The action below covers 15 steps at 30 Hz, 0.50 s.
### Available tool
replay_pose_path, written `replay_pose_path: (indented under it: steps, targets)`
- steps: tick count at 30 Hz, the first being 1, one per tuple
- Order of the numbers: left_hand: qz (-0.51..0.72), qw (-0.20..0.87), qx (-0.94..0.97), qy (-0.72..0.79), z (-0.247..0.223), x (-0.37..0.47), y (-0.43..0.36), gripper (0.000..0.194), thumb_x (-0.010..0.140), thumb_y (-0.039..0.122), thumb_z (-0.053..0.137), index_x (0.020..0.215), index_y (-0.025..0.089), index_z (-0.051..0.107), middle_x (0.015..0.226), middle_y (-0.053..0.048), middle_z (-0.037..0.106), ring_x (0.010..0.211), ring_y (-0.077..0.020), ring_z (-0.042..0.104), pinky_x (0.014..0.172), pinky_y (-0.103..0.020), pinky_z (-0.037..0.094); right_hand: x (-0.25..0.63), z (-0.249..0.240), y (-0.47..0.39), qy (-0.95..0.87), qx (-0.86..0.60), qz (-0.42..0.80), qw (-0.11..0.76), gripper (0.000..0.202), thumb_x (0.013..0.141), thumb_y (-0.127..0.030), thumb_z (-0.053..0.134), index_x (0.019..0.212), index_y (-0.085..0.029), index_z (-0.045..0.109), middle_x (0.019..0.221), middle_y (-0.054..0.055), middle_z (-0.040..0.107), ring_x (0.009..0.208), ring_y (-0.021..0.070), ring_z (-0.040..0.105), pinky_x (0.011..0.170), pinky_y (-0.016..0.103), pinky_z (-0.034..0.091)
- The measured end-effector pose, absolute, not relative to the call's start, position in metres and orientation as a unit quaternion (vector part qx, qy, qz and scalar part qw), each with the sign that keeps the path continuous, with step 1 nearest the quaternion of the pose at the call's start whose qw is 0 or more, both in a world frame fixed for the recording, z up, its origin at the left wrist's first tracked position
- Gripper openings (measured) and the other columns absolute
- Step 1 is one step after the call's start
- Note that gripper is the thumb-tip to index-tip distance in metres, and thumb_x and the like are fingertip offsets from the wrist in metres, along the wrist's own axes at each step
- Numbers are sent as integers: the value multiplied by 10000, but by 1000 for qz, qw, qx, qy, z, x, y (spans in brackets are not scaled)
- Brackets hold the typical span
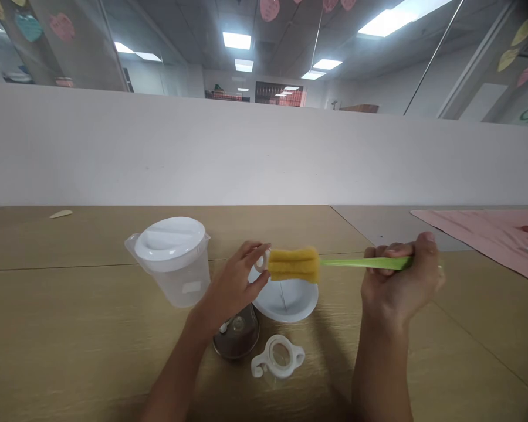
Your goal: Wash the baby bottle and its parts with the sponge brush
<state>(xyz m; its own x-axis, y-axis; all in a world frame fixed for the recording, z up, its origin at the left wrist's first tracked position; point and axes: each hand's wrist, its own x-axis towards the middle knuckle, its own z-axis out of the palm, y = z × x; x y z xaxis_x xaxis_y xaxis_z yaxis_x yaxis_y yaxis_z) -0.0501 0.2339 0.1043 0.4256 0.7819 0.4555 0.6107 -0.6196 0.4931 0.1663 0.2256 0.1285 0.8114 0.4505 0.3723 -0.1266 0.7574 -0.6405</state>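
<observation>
Yellow sponge brush (294,265), centre of frame, overlapping the white bowl (307,303). Your right hand (396,278) grips its green handle (354,263); your left hand (233,282) pinches a white ring (260,261) at the sponge end. Probably light, squashy, handle stiffer: hold there.

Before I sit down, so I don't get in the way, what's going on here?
One person's right hand holds a sponge brush by its green handle; the left hand holds a small white piece at the tip of the yellow sponge. In this view the sponge overlaps a white bowl. On the table, a white hooked ring lies nearer the person, and a lidded pitcher stands to the left.
</observation>
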Motion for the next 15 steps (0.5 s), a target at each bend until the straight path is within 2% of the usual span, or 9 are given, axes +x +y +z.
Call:
replay_pose_path:
  steps: [2,5,7,12,15]
  targets:
    - [330,133,835,418,104,-49,233,502,820,178,506,1310,237,412,1287,-58,521,1138,-196,529,971,-342,437,162,126,228,-279,-347,94,891,452,803,-358,568,407,-175,448,361,-41,437,292,69,352,315,218,271]
    - [325,161,830,423,107,-49,229,575,808,167,527,1343,273,342,1234,-16,581,1106,-173,556,953,-309,447,156,122,231,-263,-379,-91,883,483,843,-397,524,416,-172,499,370,-26,458,329,85,409,355,234,313]
    - [321,180,830,419,111,-49,227,610,805,183,548,1356,299,312,1209,13,606,1092,-160,567,940,-286,453,155,121,230,-273,-354,-119,886,483,847,-387,523,413,-176,499,365,-31,446,339,88,415,377,244,341]
    - [295,190,834,425,112,-49,228,673,794,234,597,1376,349,281,1208,51,618,1068,-162,586,923,-283,460,168,125,221,-392,-283,96,870,433,763,-349,628,398,-176,471,354,-41,437,311,80,362,347,247,326]
    - [295,180,833,431,108,-49,230,648,806,259,602,1373,347,301,1199,37,620,1050,-168,595,926,-299,452,179,128,218,-403,-269,202,851,471,745,-373,620,366,-174,425,300,-62,340,268,51,264,309,212,244]
